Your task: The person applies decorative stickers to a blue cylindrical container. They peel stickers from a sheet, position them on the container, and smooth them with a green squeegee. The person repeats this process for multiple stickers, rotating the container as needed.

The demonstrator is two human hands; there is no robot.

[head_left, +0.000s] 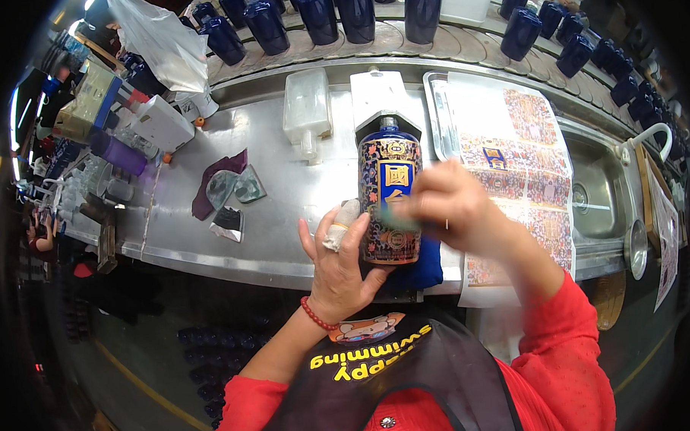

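Note:
A dark blue bottle [392,248] with a colourful patterned wrap and gold lettering lies with its neck away from me, in a pale holder [377,93]. Against its left side and base, my left hand [338,269] steadies it, the thumb at the base and a finger wrapped in whitish cloth. My right hand [451,208] is closed and smeared by motion over the bottle's right side. Something greenish [398,215] shows under its fingertips, too blurred to name. Blue cloth [423,270] bunches beside the bottle's base.
Printed sheets [530,186] lie to the right, before a metal sink [593,191]. A clear bottle-shaped piece [306,110] and cloth scraps [226,185] rest on the steel table [277,241]. Beyond, several blue bottles [319,19] stand on a curved conveyor [388,47].

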